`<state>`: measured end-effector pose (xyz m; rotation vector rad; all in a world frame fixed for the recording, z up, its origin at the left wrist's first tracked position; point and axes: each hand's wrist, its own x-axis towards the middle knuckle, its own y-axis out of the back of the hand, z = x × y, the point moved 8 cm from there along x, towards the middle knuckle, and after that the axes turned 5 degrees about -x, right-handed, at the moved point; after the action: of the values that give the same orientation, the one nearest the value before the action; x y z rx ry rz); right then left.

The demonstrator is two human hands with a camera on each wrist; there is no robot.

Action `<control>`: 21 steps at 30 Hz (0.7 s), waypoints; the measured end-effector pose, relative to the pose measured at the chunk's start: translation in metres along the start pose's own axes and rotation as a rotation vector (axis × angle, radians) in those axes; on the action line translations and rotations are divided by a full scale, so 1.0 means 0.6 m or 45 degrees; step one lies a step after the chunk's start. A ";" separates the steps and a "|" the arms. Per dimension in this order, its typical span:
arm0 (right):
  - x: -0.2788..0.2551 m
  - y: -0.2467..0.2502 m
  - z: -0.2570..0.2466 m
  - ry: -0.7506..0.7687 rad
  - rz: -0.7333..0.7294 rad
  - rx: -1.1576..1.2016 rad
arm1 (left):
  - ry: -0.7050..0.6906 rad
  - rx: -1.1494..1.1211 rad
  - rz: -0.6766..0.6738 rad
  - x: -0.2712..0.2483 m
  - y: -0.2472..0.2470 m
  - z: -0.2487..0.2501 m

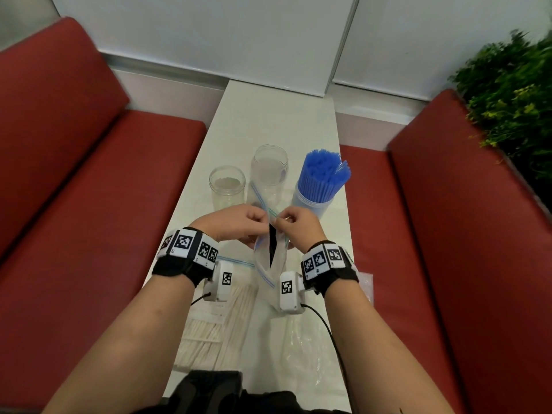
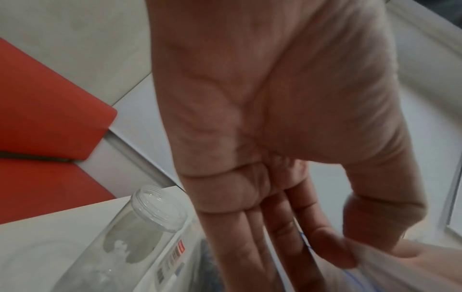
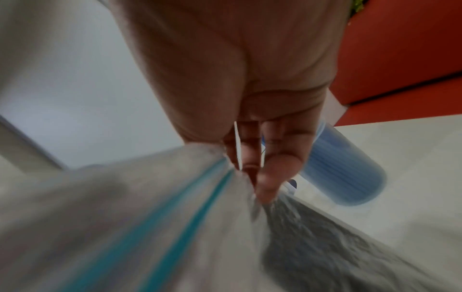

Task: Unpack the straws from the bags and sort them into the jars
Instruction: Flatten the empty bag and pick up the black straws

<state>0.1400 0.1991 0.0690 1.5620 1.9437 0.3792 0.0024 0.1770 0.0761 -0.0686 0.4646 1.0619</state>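
Left hand: the left hand [image 1: 239, 222] pinches one lip of the clear zip-top plastic bag with black straws inside [image 1: 273, 258], thumb and forefinger curled on the film; the left wrist view shows the thumb [image 2: 370, 217] pressing the plastic against the fingertips.
Right hand: the right hand [image 1: 298, 227] pinches the opposite lip of the same bag, fingers curled on the blue-green zip strip [image 3: 175, 227].
Held bag: it hangs between the two hands above the middle of the narrow white table [image 1: 277, 115], its mouth parted, a dark wedge of straws showing inside.
Short jar: a short clear plastic jar [image 1: 227, 186] stands by the table's left edge, just beyond the left hand; it holds no straws.
Tall jar: a tall clear plastic jar [image 1: 269, 174] stands just right of the short one, likewise without straws.
Blue straws: a clear jar packed with upright blue plastic straws [image 1: 321, 180] stands near the table's right edge, just beyond the right hand.
White straws: a clear bag of white straws [image 1: 215, 321] lies flat near the table's near left corner, under the left forearm.
Spare bag: a flat, crumpled clear plastic bag [image 1: 304, 354] lies on the near right part of the table.
Surroundings: red cushioned benches [image 1: 89, 189] flank the table on both sides.
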 end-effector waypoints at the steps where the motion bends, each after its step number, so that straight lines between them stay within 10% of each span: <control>1: 0.000 0.001 -0.006 0.059 0.017 -0.048 | 0.017 -0.028 0.010 0.001 0.003 -0.004; 9: -0.017 -0.010 -0.031 0.229 0.014 -0.147 | 0.035 0.173 0.439 0.011 0.053 -0.005; 21: -0.014 0.108 0.034 -0.103 0.430 -0.002 | 0.182 0.100 0.693 -0.048 0.168 -0.049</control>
<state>0.2038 0.2054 0.0924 1.8786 1.6181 0.4478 -0.1052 0.1950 0.0781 0.0563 0.6751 1.5772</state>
